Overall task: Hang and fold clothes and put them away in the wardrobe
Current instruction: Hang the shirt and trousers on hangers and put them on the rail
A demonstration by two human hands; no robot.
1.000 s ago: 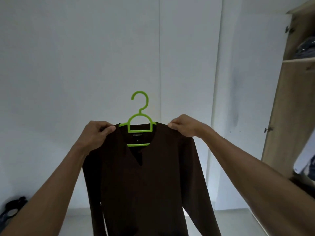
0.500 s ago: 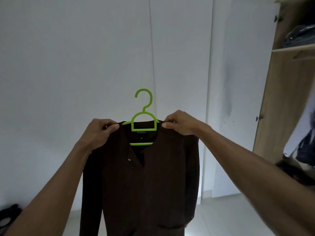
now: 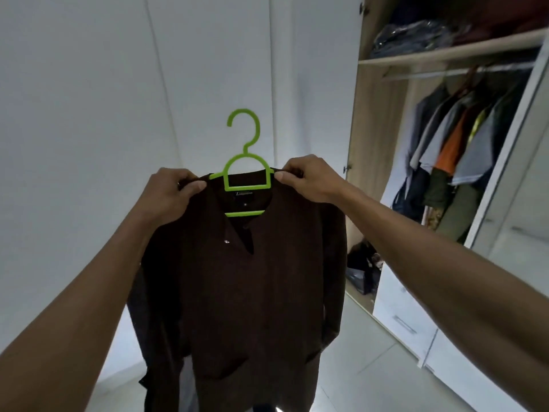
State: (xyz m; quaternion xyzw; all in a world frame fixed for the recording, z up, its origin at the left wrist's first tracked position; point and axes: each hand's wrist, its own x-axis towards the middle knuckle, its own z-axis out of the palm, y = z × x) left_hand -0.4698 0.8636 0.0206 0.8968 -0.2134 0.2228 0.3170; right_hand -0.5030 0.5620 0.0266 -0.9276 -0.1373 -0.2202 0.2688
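Head view shows both arms stretched forward, holding up a dark brown long-sleeved shirt [image 3: 252, 292] on a bright green plastic hanger [image 3: 245, 173]. The left hand [image 3: 170, 194] pinches the shirt's left shoulder, thumb on the near side of the fabric and fingers curled over the top edge; the right hand [image 3: 309, 179] pinches the right shoulder the same way, so each grip is closed on the shirt. The hanger sits inside the neckline, with its hook standing upright above the collar between the two hands and its lower bar crossing the open V of the neck. A small label shows at the back of the collar. The shirt hangs straight down, its sleeves falling along both sides of the body and its hem dropping out of view at the bottom edge. Behind it stand plain white panels [image 3: 89, 114]. To the right is the open wardrobe [image 3: 374, 120], with a wooden shelf [image 3: 445, 52] carrying folded clothes [image 3: 416, 37] and, under it, a rail [image 3: 457, 71] with several hung garments [image 3: 454, 144] in grey, orange, yellow and olive. White drawers [image 3: 401, 316] sit low on the right, above a pale tiled floor [image 3: 356, 367].
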